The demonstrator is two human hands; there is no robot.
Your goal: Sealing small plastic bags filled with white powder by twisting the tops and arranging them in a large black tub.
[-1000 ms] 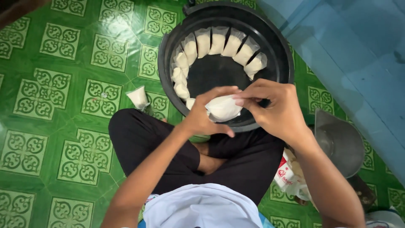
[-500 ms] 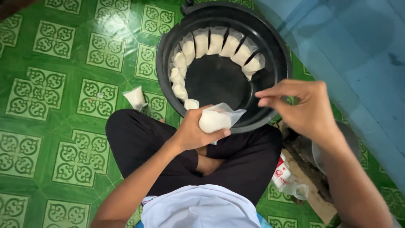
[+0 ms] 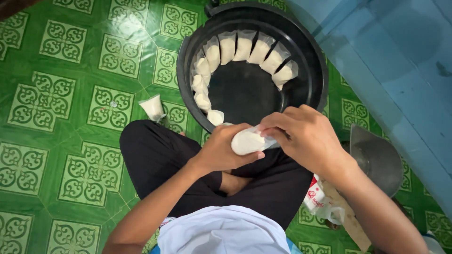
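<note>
A: Start closest in. What are the hands doing?

B: The left hand (image 3: 221, 150) is cupped around a small clear bag of white filling (image 3: 248, 141), fingers closed on its body, above the crossed legs in black trousers (image 3: 155, 155). The right hand (image 3: 303, 136) has its fingertips pinched together on the bag's open end.

A: So the mouth is being closed?

B: That is my reading. To do it well, I'd keep the left hand low on the bulge so nothing squeezes out, and keep the neck taut while the right hand works it.

A: And beyond?

B: A metal scoop (image 3: 376, 157) lies just right of the knee, beside a crumpled plastic wrapper (image 3: 320, 200). One filled bag (image 3: 153, 107) sits alone on the green patterned floor tiles (image 3: 61, 94). Further out, the black round basin (image 3: 310, 51) holds a ring of filled bags (image 3: 235, 47) leaning along its wall, open on the right.
</note>
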